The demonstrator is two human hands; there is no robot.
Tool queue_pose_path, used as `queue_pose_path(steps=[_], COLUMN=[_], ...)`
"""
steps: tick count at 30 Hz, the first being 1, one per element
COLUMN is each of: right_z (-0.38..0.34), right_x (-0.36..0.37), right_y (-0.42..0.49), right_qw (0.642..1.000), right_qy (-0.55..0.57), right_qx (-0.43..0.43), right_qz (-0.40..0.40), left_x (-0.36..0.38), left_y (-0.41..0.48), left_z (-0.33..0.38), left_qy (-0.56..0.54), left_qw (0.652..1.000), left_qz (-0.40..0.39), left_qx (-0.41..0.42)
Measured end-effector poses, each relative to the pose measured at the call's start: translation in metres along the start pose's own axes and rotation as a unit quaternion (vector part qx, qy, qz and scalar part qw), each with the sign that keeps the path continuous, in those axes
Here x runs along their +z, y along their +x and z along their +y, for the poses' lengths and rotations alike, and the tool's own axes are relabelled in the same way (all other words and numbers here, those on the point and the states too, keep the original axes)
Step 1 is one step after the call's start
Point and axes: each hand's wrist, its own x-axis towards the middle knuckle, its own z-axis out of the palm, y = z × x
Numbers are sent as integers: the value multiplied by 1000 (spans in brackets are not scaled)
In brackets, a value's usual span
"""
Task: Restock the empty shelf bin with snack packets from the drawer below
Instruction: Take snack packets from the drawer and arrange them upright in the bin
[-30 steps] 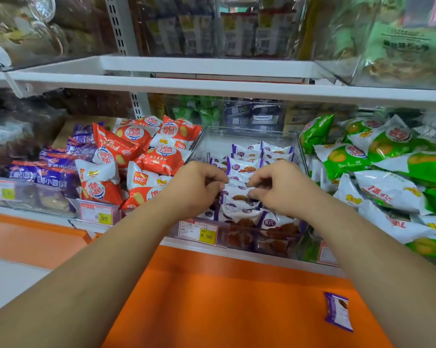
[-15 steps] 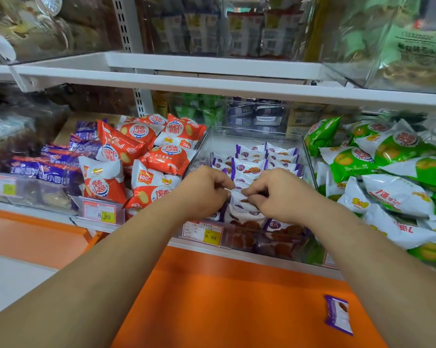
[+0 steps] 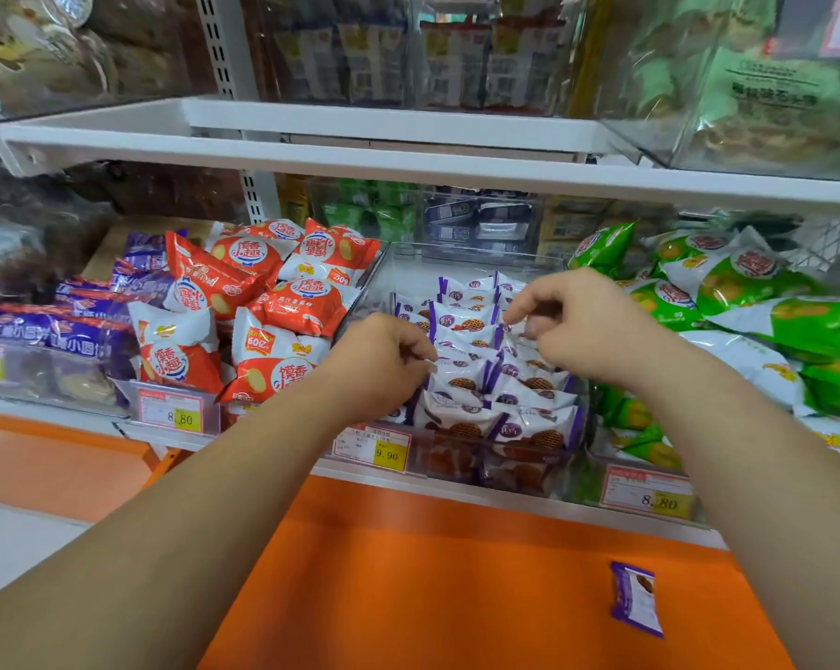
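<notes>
A clear plastic shelf bin (image 3: 476, 256) in the middle of the shelf holds several small white-and-purple snack packets (image 3: 464, 324) in rows. My left hand (image 3: 379, 365) hovers over the bin's left side and pinches the corner of a packet (image 3: 456, 374) between thumb and forefinger. Further back on the right, my right hand (image 3: 584, 328) pinches the top edge of another packet with curled fingers. One more white-and-purple packet (image 3: 636, 599) lies alone on the orange surface (image 3: 432, 573) below the shelf. The drawer is out of view.
Red-and-white snack bags (image 3: 263, 302) fill the bin to the left, green-and-white bags (image 3: 727, 302) the bin to the right. Purple packs (image 3: 60, 326) lie far left. Price tags (image 3: 374, 449) hang on the shelf front. A white upper shelf (image 3: 408, 157) overhangs the bins.
My hands have moved apart: the right one has shifted back and to the right over the rear packets, while the left stays at the front-left packets. The view has tilted slightly.
</notes>
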Motion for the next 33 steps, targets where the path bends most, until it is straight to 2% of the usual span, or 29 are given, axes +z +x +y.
queue_pose_path(steps=[6,11,14,19,23,25,28,33], right_z=[-1,1,2,-2,-7,-11,-11,-4], right_x=[8,14,15,21,14,17,35,42], right_y=[-9,-8,-8,-8,-4,-5,-10,-12], right_qw=[990,986,984,980,995,995,983,979], right_qy=[-94,-128,-133,-165,-95,-64,-104,-156], right_qx=[0,-7,-8,-2,-28,-55,-92,-76], right_qz=[-101,-111,-119,-109,-23,-48,-121,-111], left_x=[-1,10,14,14,19,22,16,-29], left_y=[-2,-1,4,12,15,15,9,-6], left_z=[10,27,31,29,27,22,21,27], left_qy=[-51,-37,2,6,31,18,-12,-10], left_qw=[998,998,999,998,998,998,997,994], left_qz=[20,38,15,-13,-7,-6,-26,-95], left_qx=[-22,-18,-34,-65,-60,-62,-70,-55])
